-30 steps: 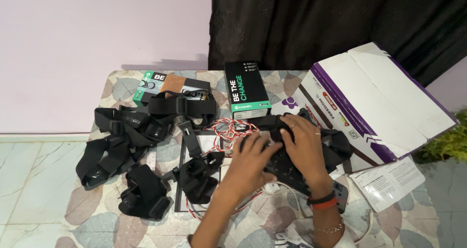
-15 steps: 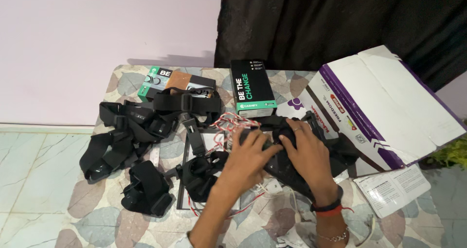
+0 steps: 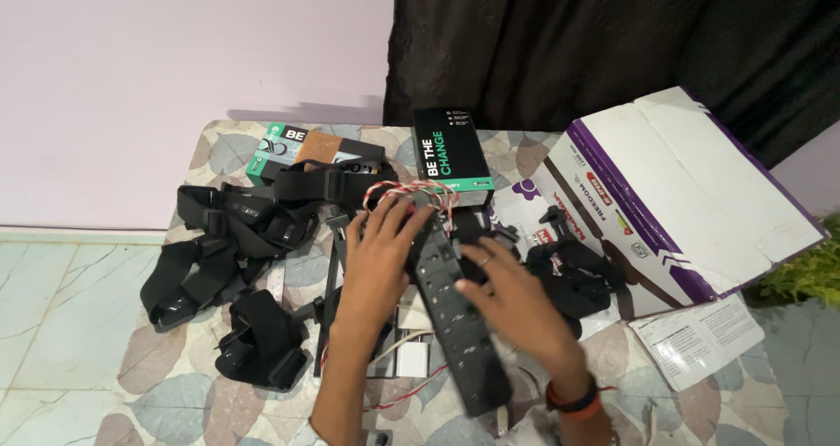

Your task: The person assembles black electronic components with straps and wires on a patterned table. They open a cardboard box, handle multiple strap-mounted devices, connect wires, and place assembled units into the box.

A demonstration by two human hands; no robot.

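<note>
A long black power strip (image 3: pixel 455 310) lies slantwise near the middle of the patterned tabletop (image 3: pixel 105 385), its far end toward the back edge and its near end pointing at the front edge. The left hand (image 3: pixel 385 240) lies over its far end with fingers spread and curled about the body, where a red-and-white twisted cord (image 3: pixel 420 194) bunches up. The right hand (image 3: pixel 507 302) rests flat on the strip's right side, fingers across the socket face; whether it clasps the strip or merely presses on it cannot be told.

The strip looks like a rigid plastic bar, moderately heavy for its size, smooth on the sides and unlikely to bend. Its cord is the floppy part and will likely trail and snag on the black webbing straps (image 3: pixel 227 245) heaped toward the left edge. The best hold appears to be around the long sides near the middle, clear of the sockets, with the cord gathered by the other hand.

A black box with green lettering (image 3: pixel 451 153) stands toward the back edge; an open white-and-purple cardboard box (image 3: pixel 691 201) overhangs the right edge, with a printed leaflet (image 3: pixel 696 341) below it.
</note>
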